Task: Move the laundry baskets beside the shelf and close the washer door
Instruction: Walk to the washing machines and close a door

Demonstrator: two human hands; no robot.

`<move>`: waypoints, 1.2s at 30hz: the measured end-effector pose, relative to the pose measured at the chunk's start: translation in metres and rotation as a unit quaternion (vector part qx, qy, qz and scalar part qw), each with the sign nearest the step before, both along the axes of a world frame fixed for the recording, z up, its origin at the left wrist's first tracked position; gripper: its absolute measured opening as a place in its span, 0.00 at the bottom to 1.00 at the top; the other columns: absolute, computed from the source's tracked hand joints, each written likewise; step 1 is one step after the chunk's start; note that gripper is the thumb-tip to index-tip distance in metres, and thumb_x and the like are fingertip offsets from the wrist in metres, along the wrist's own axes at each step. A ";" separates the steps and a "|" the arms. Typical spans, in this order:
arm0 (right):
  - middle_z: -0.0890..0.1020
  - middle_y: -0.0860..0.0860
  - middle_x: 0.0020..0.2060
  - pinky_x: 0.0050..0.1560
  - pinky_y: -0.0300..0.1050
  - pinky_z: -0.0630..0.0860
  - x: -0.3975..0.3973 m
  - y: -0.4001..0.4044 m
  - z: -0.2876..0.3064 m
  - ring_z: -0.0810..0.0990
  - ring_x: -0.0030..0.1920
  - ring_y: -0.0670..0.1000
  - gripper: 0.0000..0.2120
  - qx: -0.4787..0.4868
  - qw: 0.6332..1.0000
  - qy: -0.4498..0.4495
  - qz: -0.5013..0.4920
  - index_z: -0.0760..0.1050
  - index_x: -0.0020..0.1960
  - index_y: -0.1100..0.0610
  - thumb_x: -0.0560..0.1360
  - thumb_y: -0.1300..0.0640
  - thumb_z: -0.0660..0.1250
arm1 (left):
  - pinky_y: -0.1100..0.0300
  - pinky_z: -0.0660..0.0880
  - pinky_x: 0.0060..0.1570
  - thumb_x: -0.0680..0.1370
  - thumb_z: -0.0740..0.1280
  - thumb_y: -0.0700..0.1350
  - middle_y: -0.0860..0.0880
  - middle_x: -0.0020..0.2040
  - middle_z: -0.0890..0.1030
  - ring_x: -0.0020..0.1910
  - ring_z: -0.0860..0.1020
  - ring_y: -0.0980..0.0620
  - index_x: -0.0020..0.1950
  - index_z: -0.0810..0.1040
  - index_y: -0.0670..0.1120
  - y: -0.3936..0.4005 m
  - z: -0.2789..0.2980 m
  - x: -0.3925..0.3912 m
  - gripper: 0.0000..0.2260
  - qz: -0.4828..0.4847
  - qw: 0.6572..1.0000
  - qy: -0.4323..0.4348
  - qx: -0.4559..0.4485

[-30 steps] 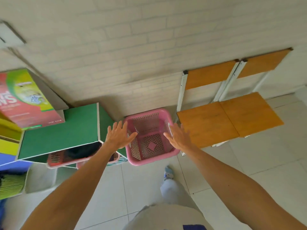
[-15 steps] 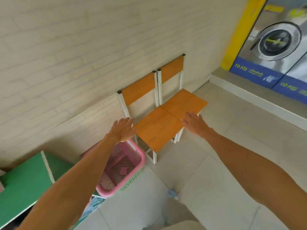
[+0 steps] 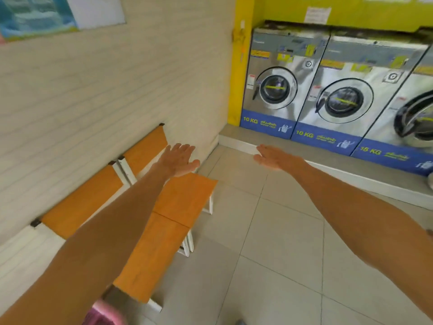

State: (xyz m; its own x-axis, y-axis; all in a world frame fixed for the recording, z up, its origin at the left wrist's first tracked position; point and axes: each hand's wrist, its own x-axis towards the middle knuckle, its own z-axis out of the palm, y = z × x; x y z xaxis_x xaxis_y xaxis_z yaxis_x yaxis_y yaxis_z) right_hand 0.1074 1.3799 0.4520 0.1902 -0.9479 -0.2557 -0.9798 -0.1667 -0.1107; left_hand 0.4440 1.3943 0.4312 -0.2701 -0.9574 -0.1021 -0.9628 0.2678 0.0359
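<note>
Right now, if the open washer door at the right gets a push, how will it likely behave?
The door likely swings stiffly on a hinge rather than flexing: its rim looks like thick metal. Its round window suggests some weight. Both hands, left and right, are open and far from it.

Head-height view toward washers (image 3: 339, 90)

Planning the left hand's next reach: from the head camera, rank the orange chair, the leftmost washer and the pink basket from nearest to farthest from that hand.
From the left hand:
1. Orange chair, right under it.
2. Leftmost washer, ahead, to the right.
3. Pink basket, back at the frame's bottom edge.
</note>
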 end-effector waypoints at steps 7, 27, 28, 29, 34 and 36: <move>0.75 0.58 0.60 0.61 0.57 0.72 -0.110 -0.129 0.014 0.74 0.61 0.61 0.20 -0.023 0.998 -0.025 -0.061 0.71 0.61 0.61 0.81 0.47 0.52 | 0.41 0.53 0.77 0.81 0.52 0.61 0.46 0.80 0.61 0.79 0.58 0.43 0.80 0.58 0.47 -0.151 0.025 -0.116 0.30 -0.037 0.999 0.018 -0.023; 0.59 0.56 0.80 0.77 0.56 0.57 -0.334 -0.533 -0.021 0.58 0.79 0.59 0.31 0.000 0.965 -0.108 -0.238 0.55 0.81 0.58 0.83 0.43 0.52 | 0.41 0.58 0.75 0.80 0.56 0.59 0.44 0.78 0.64 0.77 0.61 0.42 0.79 0.60 0.46 -0.647 0.005 -0.341 0.30 -0.141 0.990 -0.013 0.010; 0.58 0.56 0.80 0.77 0.56 0.57 -0.349 -0.551 -0.024 0.58 0.79 0.58 0.31 0.003 0.964 -0.104 -0.246 0.54 0.81 0.58 0.84 0.43 0.52 | 0.40 0.59 0.75 0.79 0.56 0.59 0.44 0.78 0.65 0.77 0.62 0.42 0.79 0.60 0.46 -0.668 0.002 -0.357 0.30 -0.148 0.989 -0.011 0.012; 0.58 0.57 0.80 0.77 0.56 0.57 -0.364 -0.569 -0.028 0.58 0.79 0.59 0.31 0.005 0.960 -0.106 -0.258 0.54 0.81 0.59 0.84 0.43 0.52 | 0.40 0.59 0.75 0.79 0.57 0.59 0.45 0.78 0.65 0.77 0.62 0.42 0.79 0.60 0.46 -0.690 -0.001 -0.373 0.30 -0.154 0.988 -0.012 0.016; 0.62 0.58 0.78 0.76 0.55 0.61 -0.444 -0.657 -0.047 0.61 0.78 0.58 0.31 0.009 0.949 -0.127 -0.289 0.56 0.80 0.60 0.83 0.45 0.55 | 0.40 0.61 0.74 0.79 0.58 0.60 0.45 0.77 0.67 0.76 0.65 0.42 0.77 0.63 0.46 -0.795 -0.021 -0.457 0.30 -0.163 0.986 -0.022 0.027; 0.64 0.57 0.77 0.75 0.55 0.62 -0.481 -0.696 -0.053 0.63 0.77 0.58 0.30 0.012 0.950 -0.121 -0.288 0.57 0.80 0.60 0.83 0.44 0.55 | 0.44 0.69 0.68 0.78 0.60 0.60 0.44 0.70 0.74 0.67 0.73 0.43 0.69 0.70 0.46 -0.843 -0.023 -0.493 0.25 -0.161 0.987 0.006 0.022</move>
State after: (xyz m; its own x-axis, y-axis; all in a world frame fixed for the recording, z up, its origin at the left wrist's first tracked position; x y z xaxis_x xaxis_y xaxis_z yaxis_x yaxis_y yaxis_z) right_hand -0.3732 0.6839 0.3991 -0.3012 -0.9071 -0.2940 -0.8533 0.3940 -0.3415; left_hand -0.0486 0.5518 0.4081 -0.5613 -0.8162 -0.1371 -0.8273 0.5581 0.0646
